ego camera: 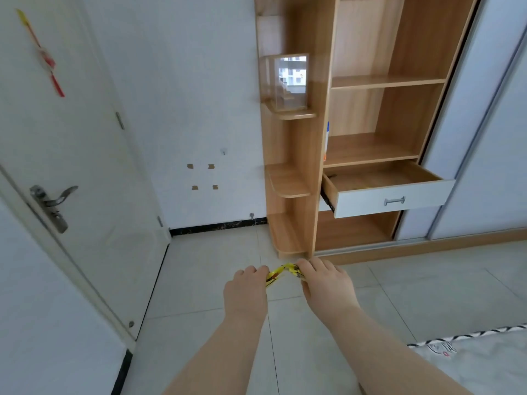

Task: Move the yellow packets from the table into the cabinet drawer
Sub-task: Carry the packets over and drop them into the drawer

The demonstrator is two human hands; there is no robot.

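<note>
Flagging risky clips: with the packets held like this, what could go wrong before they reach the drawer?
The yellow packets are gripped at their ends between left hand and right hand over the floor; one could slip out. The drawer juts out ahead, so its corner may get bumped on approach.

Yellow packets (281,273) — white-fronted drawer (393,199).

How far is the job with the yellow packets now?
Done: the drawer is pulled open; its visible inside shows no packets. In hand: the left hand and right hand both grip yellow packets above the floor, short of the cabinet. Left: carrying them over and laying them in the drawer.
</note>
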